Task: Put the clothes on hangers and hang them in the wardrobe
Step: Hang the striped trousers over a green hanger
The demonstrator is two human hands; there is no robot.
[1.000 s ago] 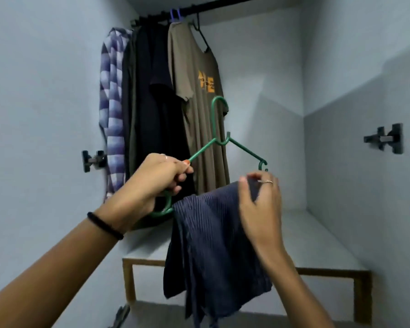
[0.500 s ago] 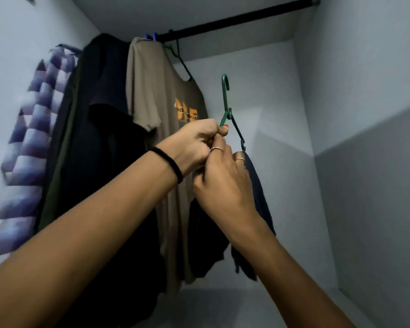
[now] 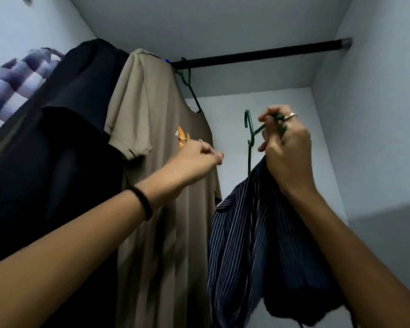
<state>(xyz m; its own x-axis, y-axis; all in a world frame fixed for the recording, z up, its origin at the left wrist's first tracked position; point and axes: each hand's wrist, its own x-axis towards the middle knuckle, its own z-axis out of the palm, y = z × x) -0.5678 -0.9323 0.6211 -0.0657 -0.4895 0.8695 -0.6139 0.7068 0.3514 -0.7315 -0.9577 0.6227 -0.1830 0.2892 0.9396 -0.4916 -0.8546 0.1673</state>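
Handover: right hand [image 3: 285, 150] alone now grips green plastic hanger [image 3: 251, 136] bearing navy striped garment [image 3: 249, 235] below black wardrobe rail [image 3: 258, 54]; left hand [image 3: 199, 155], released, fingers curled on nothing, beside hung tan T-shirt [image 3: 161, 162]; hooking presumably follows.

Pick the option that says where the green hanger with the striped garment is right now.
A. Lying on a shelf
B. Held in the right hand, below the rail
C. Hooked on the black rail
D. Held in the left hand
B: the right hand grips the green hanger, its hook free in the air well below the black rail, with the striped garment hanging from it.
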